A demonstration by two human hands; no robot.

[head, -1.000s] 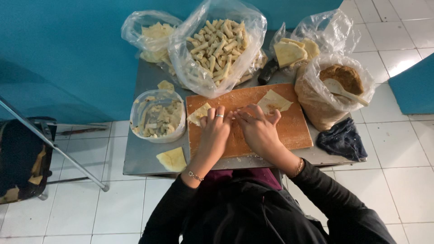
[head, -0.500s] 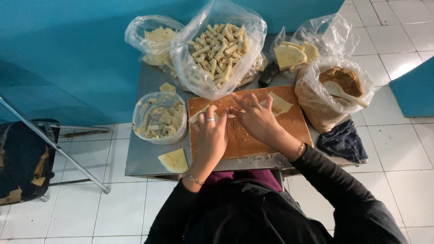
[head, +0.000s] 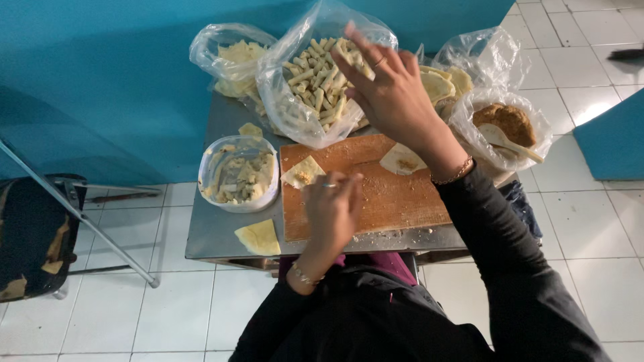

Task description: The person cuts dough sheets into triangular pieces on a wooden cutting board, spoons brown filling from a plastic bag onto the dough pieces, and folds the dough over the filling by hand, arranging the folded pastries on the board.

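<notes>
Right hand (head: 392,94) pinching roll (head: 357,59) over bag (head: 315,100); left hand (head: 333,208) open on board (head: 402,201)

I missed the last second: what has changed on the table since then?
The right hand left the wooden cutting board and carried a finished roll up over the bag of rolls. The left hand stayed on the board, and the two filled wrappers remain there.
</notes>
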